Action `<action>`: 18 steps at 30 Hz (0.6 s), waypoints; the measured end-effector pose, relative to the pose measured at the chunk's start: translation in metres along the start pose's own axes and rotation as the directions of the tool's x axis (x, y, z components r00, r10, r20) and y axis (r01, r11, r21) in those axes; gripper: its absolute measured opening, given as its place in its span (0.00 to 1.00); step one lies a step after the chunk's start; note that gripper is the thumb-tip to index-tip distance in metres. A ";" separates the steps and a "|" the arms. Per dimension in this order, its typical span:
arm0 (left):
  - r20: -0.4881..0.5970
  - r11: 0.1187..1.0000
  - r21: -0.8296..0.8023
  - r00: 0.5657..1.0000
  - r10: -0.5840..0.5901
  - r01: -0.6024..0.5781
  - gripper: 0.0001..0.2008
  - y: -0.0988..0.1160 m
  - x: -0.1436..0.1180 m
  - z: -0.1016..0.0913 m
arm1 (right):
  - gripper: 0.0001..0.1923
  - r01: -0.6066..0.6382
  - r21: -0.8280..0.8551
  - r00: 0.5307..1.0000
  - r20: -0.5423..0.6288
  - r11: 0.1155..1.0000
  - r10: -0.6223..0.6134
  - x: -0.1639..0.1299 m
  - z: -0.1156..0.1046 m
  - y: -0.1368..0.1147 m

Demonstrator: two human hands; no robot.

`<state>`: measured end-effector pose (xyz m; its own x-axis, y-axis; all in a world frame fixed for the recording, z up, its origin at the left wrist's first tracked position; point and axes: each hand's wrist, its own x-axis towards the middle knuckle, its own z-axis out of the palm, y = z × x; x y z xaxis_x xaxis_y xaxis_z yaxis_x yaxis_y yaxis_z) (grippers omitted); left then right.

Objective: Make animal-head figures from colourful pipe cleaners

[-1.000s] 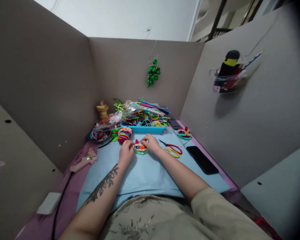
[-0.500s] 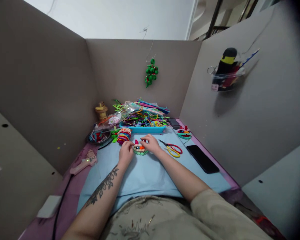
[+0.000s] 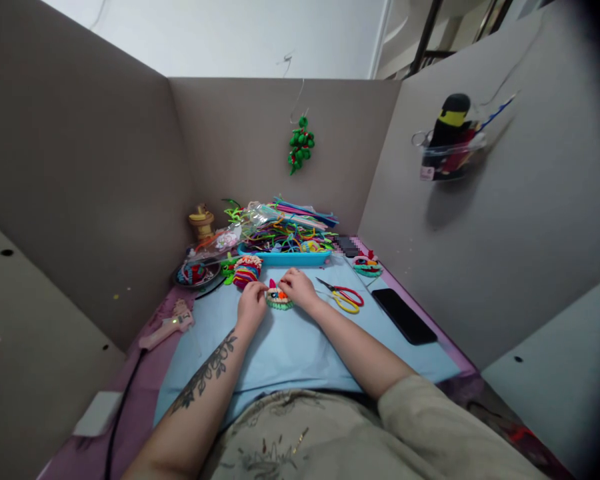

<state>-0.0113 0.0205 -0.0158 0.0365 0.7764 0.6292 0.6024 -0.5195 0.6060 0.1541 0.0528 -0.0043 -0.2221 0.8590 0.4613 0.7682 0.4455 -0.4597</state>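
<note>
Both hands meet over a small round craft piece (image 3: 279, 299) of coiled fuzzy wire, green at its rim with orange and pink bits on top, which lies on the pale blue mat (image 3: 290, 353) near the middle of the table (image 3: 145, 373). The left hand (image 3: 251, 305) sits at the piece's left edge with its fingers curled in against it, and the right hand (image 3: 299, 289) presses at its right and upper edge, fingers bent and pinched close; how firmly either one grips is too small to tell. Just behind the left hand stands a striped multicoloured coil (image 3: 247, 270), and behind that a blue tray (image 3: 285, 257) heaped with pipe cleaners in many colours. A pair of scissors (image 3: 344, 297) with red and yellow handles lies just to the right of the right hand, and a dark phone (image 3: 403, 315) rests further right, near the mat's edge. A pink glue gun (image 3: 167, 325) lies on the purple table surface to the left, its black cord running toward the viewer. A green beaded ornament (image 3: 301, 144) hangs on the back partition wall.
</note>
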 end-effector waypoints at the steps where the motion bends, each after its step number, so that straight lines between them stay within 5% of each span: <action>1: -0.002 1.000 -0.002 1.000 0.002 -0.002 0.11 0.000 0.000 0.000 | 0.07 -0.003 0.001 1.000 -0.001 1.000 0.003 0.000 0.001 0.000; 6: 0.006 1.000 0.010 1.000 -0.010 0.010 0.11 0.000 0.000 -0.001 | 0.07 -0.015 0.070 0.999 -0.041 0.997 0.018 -0.004 0.003 0.001; 13: 0.001 1.000 -0.002 1.000 0.017 -0.017 0.10 0.004 0.000 -0.003 | 0.14 -0.014 0.369 0.980 -0.178 0.929 0.085 -0.005 -0.001 0.010; 18: 0.005 1.000 0.000 1.000 0.014 -0.014 0.10 0.003 0.000 -0.002 | 0.10 0.000 0.316 0.985 -0.165 0.949 0.055 -0.005 0.001 0.006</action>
<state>-0.0113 0.0180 -0.0131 0.0484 0.7708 0.6353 0.6017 -0.5301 0.5974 0.1590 0.0514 -0.0102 -0.0775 0.8284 0.5547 0.5393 0.5028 -0.6755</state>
